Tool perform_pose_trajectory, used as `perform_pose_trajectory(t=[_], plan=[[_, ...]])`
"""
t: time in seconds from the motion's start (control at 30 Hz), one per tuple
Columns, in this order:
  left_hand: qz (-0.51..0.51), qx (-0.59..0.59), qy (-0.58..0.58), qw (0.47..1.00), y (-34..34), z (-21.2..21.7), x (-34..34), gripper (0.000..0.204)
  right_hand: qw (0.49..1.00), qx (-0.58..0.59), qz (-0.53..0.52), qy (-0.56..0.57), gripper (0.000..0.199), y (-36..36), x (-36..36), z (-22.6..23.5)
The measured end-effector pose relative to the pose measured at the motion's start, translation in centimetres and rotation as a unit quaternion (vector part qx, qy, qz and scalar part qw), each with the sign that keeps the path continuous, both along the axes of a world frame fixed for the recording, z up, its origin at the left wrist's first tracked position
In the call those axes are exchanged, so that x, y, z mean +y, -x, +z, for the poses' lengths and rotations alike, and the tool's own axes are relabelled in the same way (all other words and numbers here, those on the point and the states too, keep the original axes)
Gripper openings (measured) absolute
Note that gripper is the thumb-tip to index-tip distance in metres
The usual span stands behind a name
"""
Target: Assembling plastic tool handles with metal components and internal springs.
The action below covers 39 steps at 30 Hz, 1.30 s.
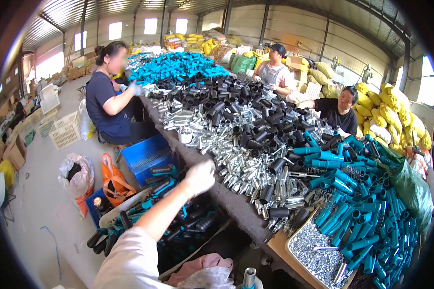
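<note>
My left hand (200, 177), in a pale glove, hangs by the table's near-left edge with its fingers curled in. What it holds, if anything, is hidden. Below it lies a heap of assembled teal and black handles (181, 224). At the lower edge, a teal part with a metal tube (249, 277) stands upright. A sliver of my gloved right hand (259, 283) shows around it, mostly cut off by the frame. Loose silvery metal fittings (226, 153) and black sleeves (255, 137) cover the tabletop beyond my left hand.
Teal tubes (366, 226) pile up at right, beside a tray of small metal pieces (318, 250). A blue crate (147, 159) and orange bag (115, 180) stand at left. One person (113, 96) sits at left, two others across the table. Yellow sacks (390, 111) are stacked behind.
</note>
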<state>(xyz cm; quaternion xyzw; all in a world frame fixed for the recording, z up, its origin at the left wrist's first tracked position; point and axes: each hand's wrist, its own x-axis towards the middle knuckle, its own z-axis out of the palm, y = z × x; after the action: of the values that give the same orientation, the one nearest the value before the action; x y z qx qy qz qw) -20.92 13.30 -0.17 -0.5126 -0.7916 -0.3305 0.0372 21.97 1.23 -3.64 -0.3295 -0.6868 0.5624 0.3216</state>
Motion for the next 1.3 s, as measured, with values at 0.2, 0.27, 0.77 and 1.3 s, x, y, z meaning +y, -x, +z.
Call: perform_pose_trajectory(t=[0.2, 0.27, 0.77, 1.3], plan=[[-0.276, -0.279, -0.025, 0.92, -16.1, -0.1, -12.6, 0.036, 0.995, -0.083, -0.016, -0.053, 0.048, 0.0, 0.7, 0.6], [-0.285, -0.358, -0.012, 0.889, -19.4, 0.0, -14.1, 0.031, 0.984, -0.117, -0.01, -0.136, 0.042, 0.6, 0.6, 0.6], [-0.499, -0.28, 0.065, 0.818, -22.4, 2.7, -13.3, 0.02, 0.995, -0.093, 0.033, 0.026, 0.042, -5.2, 0.3, 3.1], [-0.581, -0.031, 0.01, 0.813, -22.5, 4.2, -12.9, 0.039, 0.986, -0.166, 0.017, -0.012, 0.037, -4.8, 0.4, 5.5]])
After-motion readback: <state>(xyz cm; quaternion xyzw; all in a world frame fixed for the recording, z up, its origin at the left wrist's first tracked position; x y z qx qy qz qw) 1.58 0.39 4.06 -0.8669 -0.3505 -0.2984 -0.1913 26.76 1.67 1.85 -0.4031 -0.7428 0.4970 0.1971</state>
